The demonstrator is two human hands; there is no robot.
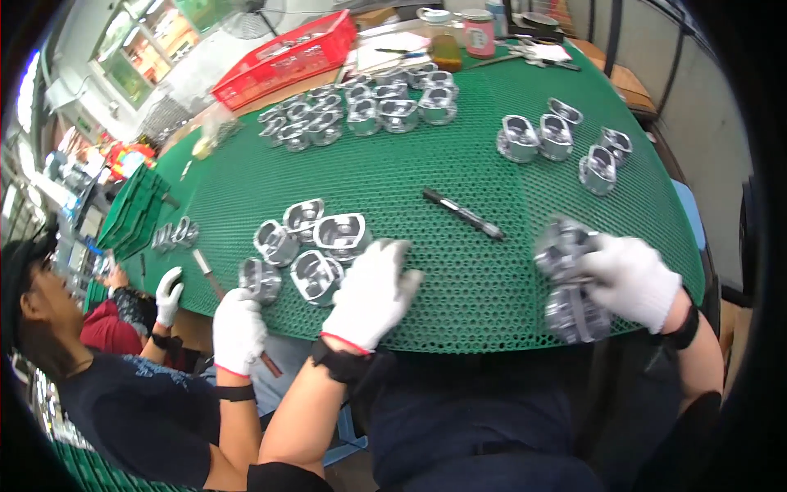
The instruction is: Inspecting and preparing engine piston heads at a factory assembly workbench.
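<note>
Five metal pistons [317,276] sit by your released left hand [373,293], palm down at the tabletop's [459,324] front edge. Your right hand [635,279], angled inward, grasps two blurred pistons [576,316].

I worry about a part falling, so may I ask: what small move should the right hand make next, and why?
Probably the right hand should guide the lower metal part slightly inward, toward the black marker. That part appears very near the front edge of the green table, and blur leaves its hold unclear.
</note>
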